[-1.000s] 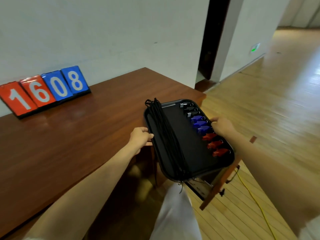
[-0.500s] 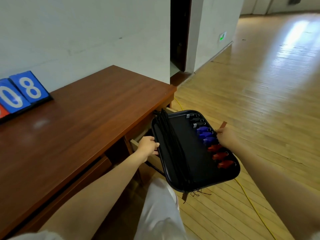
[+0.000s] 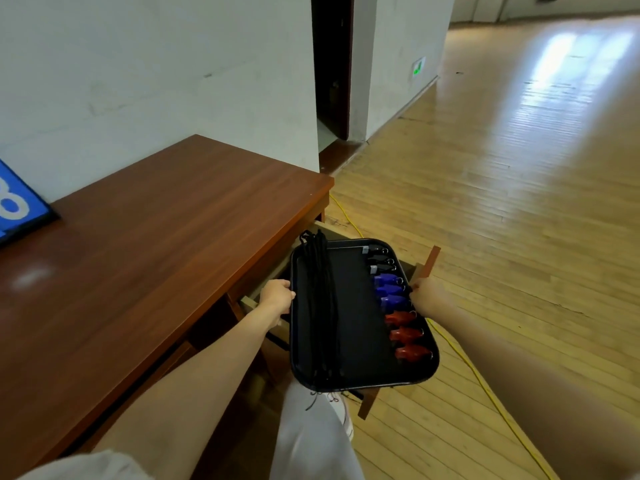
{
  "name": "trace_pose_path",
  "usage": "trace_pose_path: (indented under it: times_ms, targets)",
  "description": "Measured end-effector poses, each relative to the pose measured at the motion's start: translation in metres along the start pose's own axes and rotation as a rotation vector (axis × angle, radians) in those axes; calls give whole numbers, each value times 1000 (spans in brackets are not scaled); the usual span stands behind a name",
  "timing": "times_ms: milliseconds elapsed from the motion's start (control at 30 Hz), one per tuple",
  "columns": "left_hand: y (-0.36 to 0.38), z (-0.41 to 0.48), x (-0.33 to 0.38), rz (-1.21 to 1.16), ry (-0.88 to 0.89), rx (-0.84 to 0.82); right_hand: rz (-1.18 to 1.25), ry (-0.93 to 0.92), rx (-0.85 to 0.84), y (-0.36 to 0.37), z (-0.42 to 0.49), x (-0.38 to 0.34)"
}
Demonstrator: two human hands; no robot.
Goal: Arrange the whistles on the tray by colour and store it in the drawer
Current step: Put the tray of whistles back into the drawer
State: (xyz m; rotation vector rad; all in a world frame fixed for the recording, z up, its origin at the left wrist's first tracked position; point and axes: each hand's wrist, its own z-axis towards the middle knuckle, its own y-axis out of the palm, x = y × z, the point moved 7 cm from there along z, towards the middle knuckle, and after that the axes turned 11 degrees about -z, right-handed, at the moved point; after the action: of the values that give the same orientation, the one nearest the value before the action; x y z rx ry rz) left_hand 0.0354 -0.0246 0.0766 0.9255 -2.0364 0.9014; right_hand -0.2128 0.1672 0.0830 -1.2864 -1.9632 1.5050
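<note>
A black tray (image 3: 349, 306) hangs level over the open drawer (image 3: 427, 265) at the desk's right end. My left hand (image 3: 276, 296) grips its left rim and my right hand (image 3: 427, 294) grips its right rim. Along the tray's right side lies a row of whistles: black whistles (image 3: 379, 259) at the far end, blue whistles (image 3: 389, 291) in the middle, red whistles (image 3: 407, 336) nearest me. Their black cords (image 3: 320, 306) run in a bundle down the left side and dangle past the near rim.
The brown wooden desk (image 3: 156, 244) stretches to the left, with a blue number card (image 3: 17, 202) at its back. A yellow cable (image 3: 485, 386) crosses the wood floor on the right. A white trouser leg (image 3: 311, 441) shows below the tray. A dark doorway (image 3: 330, 71) is behind.
Both hands have carried the tray off the desk top, right and down, over the open drawer. My view has swung right, so the red number cards have left the frame.
</note>
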Motion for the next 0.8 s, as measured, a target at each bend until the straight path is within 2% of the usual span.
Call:
trace_pose_path:
  times_ms: [400,800]
  targets:
    - [-8,49,-10,125,4,35,-73,24,-48,35,36,-19]
    - [-11,74,-18,-40,-11,45,-70,-37,-49,22,80,-51]
